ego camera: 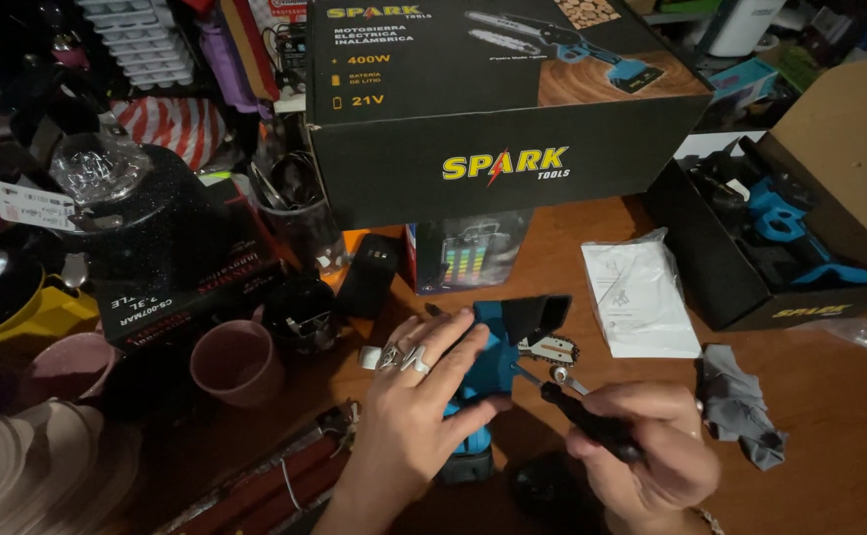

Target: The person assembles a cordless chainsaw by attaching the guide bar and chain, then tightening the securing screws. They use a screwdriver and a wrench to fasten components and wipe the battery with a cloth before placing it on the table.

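A small blue and black power tool (498, 342) lies on the brown table (830, 416) in front of me. My left hand (409, 406), with rings on its fingers, presses down on the tool's blue body. My right hand (642, 451) grips a black-handled screwdriver (577, 411), whose metal tip points at the silver part (552, 352) on the tool's right side. The lower end of the tool is partly hidden under my left hand.
A big black carton (493, 149) stands behind. An open black box (741, 267) with blue parts sits right. A white bagged booklet (637, 297) and grey cloth (736, 401) lie nearby. A pink cup (235, 362), black boxes and cluttered wares fill the left.
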